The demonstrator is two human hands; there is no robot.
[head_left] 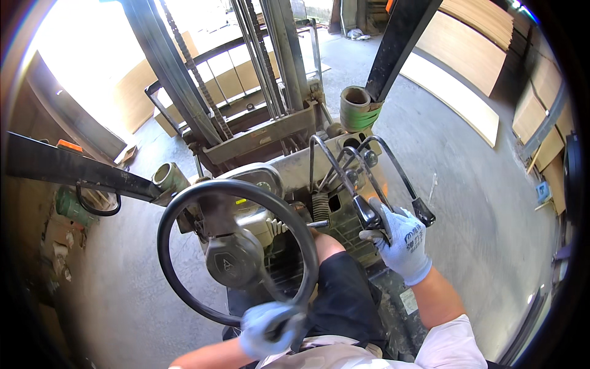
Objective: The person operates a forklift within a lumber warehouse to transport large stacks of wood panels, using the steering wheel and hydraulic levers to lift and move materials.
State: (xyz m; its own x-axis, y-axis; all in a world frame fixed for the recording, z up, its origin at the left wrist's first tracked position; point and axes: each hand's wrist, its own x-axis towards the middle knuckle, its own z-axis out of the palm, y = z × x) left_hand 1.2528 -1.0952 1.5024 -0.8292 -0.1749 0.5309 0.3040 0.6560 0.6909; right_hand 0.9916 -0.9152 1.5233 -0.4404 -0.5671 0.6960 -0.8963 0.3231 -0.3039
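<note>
The wheel (235,261) is set in front of the lap (345,292), and its bottom edge is held by the left hand (265,332), with the gloved fingers curled round it. To the right of the wheel, the levers (371,178) are held by the right hand (403,243), curled at the left and middle ones, but just which is gripped cannot be told.

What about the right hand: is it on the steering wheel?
No, the gloved right hand is at the levers, apart from the steering wheel.
</note>
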